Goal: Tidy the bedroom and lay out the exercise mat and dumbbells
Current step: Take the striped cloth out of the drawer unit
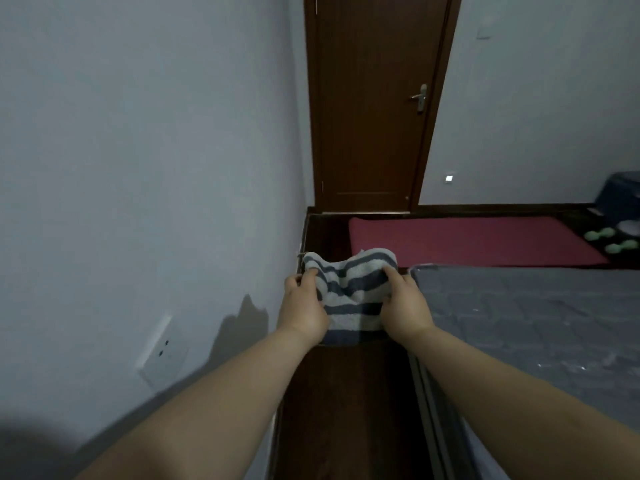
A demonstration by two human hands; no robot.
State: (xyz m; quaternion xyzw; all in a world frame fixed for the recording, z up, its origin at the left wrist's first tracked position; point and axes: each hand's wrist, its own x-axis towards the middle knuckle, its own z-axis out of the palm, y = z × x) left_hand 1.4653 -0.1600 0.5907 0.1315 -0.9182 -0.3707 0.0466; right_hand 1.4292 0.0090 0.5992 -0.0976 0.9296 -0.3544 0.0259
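I hold a folded blue-and-white striped towel (349, 289) out in front of me over the dark floor strip between the wall and the bed. My left hand (303, 306) grips its left edge and my right hand (405, 306) grips its right edge, fingers curled into the cloth. Beyond it a dark red exercise mat (467, 240) lies flat on the floor before the door. Two pale green dumbbells (611, 240) sit on the floor just past the mat's right end.
A grey quilted mattress (536, 317) fills the right side. The pale wall (138, 168) with a socket (162, 348) runs close on my left. A shut brown door (374, 98) stands ahead. A dark blue bin-like object (620, 195) is at the far right.
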